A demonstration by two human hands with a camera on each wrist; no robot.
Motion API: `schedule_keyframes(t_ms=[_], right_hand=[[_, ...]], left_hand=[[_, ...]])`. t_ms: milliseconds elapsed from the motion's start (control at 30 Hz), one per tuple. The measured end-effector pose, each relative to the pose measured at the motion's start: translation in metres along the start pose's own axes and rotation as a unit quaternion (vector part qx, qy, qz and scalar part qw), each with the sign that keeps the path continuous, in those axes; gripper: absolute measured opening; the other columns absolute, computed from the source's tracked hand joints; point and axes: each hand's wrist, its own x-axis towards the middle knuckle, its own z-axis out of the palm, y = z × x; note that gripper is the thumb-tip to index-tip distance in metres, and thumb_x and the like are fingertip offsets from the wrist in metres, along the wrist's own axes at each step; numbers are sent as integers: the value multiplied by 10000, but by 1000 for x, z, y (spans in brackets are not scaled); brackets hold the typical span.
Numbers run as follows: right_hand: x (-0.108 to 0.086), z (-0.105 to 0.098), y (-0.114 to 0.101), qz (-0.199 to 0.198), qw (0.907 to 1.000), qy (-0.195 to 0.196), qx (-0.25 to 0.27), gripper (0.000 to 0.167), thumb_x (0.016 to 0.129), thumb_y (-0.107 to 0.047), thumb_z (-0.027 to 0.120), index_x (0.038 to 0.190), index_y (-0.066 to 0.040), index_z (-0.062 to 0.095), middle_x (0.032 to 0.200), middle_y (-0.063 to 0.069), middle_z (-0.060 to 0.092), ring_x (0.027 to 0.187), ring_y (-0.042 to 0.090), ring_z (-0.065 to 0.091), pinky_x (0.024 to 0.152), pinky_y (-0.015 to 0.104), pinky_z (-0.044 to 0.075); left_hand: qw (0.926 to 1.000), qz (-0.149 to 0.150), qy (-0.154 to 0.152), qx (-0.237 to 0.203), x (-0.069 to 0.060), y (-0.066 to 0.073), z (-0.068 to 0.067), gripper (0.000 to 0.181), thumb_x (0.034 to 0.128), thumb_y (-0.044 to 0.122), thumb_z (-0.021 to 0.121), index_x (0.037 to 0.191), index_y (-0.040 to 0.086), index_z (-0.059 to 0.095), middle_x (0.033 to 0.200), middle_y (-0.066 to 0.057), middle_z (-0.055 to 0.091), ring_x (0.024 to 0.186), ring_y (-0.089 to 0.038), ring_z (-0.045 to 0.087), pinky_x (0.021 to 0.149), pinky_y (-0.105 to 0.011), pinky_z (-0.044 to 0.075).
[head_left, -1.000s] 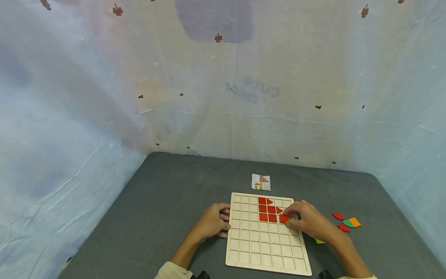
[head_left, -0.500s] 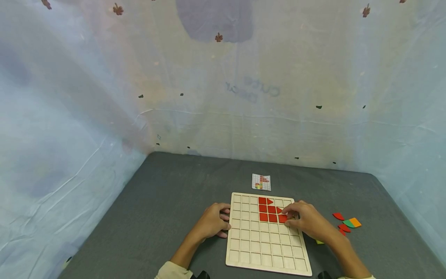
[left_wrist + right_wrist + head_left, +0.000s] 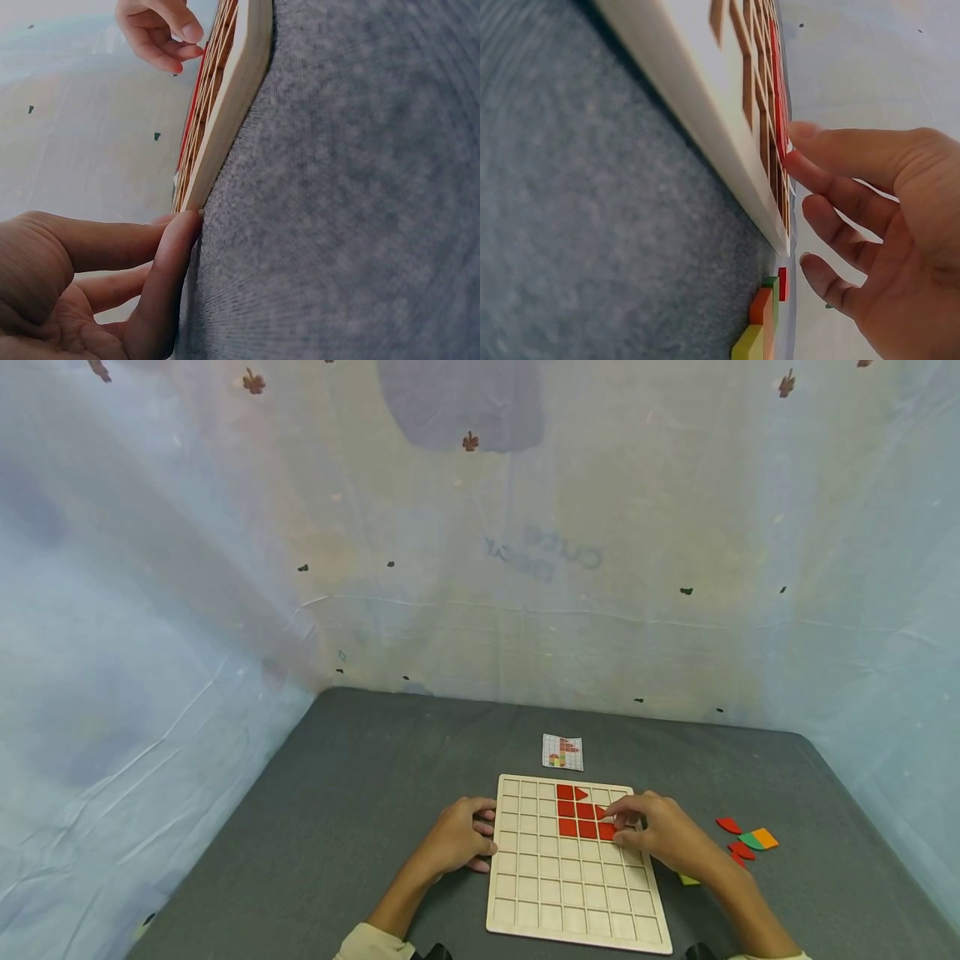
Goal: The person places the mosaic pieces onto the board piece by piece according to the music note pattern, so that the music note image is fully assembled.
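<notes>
A pale wooden grid board (image 3: 527,889) lies on the table with red squares and red triangles in its upper cells. My left hand (image 3: 453,837) rests against its left edge, relaxed fingertips touching the side; the left wrist view shows the thumb and a finger of this hand (image 3: 97,277) meeting at the board's edge (image 3: 238,97). Over the board's upper right, my right hand (image 3: 663,835) has thumb and index finger on a red square (image 3: 606,832), lying at the right end of the third row. In the right wrist view the right hand's (image 3: 885,210) other fingers are loosely bent.
A small printed pattern card (image 3: 562,752) lies beyond the board. To the right are loose red pieces (image 3: 727,825), an orange and green piece (image 3: 759,838), and a yellow-green piece (image 3: 688,880) partly hidden beneath the right forearm. Patterned sheeting (image 3: 450,635) surrounds the table.
The red square in my right hand has shifted slightly left and now sits against its neighbour in the row. My left hand and the board have stayed put.
</notes>
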Motion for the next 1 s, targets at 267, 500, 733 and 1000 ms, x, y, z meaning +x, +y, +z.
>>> schedule_keyframes(t_ms=[267, 500, 733, 1000], right_hand=[[-1, 0, 2, 13, 9999, -57, 82, 276, 925, -163, 820, 1195, -142, 769, 962, -95, 668, 940, 107, 579, 763, 289, 521], [-1, -5, 5, 49, 10000, -24, 18, 270, 926, -197, 825, 1187, -147, 773, 976, -97, 682, 939, 111, 617, 772, 296, 553], [-2, -10, 15, 269, 9995, 152, -2, 340, 914, -218, 843, 1229, -127, 752, 1024, -70, 706, 997, 160, 648, 866, 431, 584], [-4, -17, 28, 243, 9982, 523, -158, 381, 920, -220, 840, 1268, -104, 738, 1122, -16, 705, 995, 173, 614, 800, 330, 561]], left_hand=[[10000, 44, 19, 14, -1, 0, 0, 646, 830, -118, 762, 1446, -64, 575, 1266, -178, 590, 1068, -281, 648, 582, -372, 663], [10000, -22, -27, 41, 0, -1, 0, 643, 833, -113, 760, 1447, -60, 576, 1267, -168, 592, 1069, -278, 648, 589, -369, 665], [9999, -30, -61, -92, 1, 1, -1, 658, 825, -129, 761, 1452, -63, 570, 1276, -177, 591, 1069, -284, 648, 585, -391, 665], [9999, -50, -74, -61, -1, 2, -2, 660, 830, -120, 760, 1458, -61, 565, 1282, -179, 586, 1074, -285, 645, 588, -388, 665]])
